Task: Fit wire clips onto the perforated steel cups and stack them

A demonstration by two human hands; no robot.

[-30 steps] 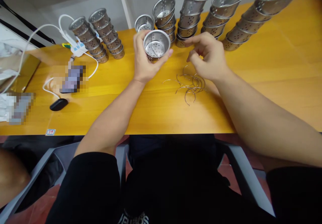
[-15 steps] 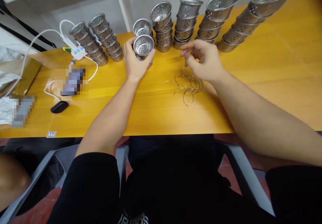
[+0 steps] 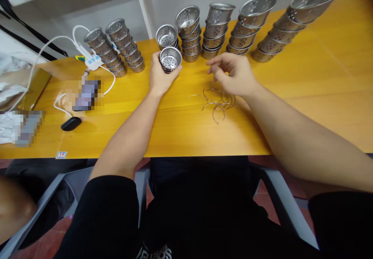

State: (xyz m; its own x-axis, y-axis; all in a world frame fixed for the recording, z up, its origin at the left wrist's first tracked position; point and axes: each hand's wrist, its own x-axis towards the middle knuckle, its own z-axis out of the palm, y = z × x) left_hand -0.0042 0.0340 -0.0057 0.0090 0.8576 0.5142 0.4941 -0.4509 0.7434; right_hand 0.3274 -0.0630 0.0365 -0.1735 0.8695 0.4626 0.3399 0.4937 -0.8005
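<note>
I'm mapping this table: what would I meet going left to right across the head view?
Number label → leftmost cup stack → left hand gripping a metal cup → right hand → rightmost cup stack.

Left hand (image 3: 159,76): I see it gripping a perforated cup (image 3: 170,60), eleven o'clock.
Right hand (image 3: 237,74): near curved wires (image 3: 220,103), my two o'clock.
Black object (image 3: 71,124): nine o'clock.
</note>
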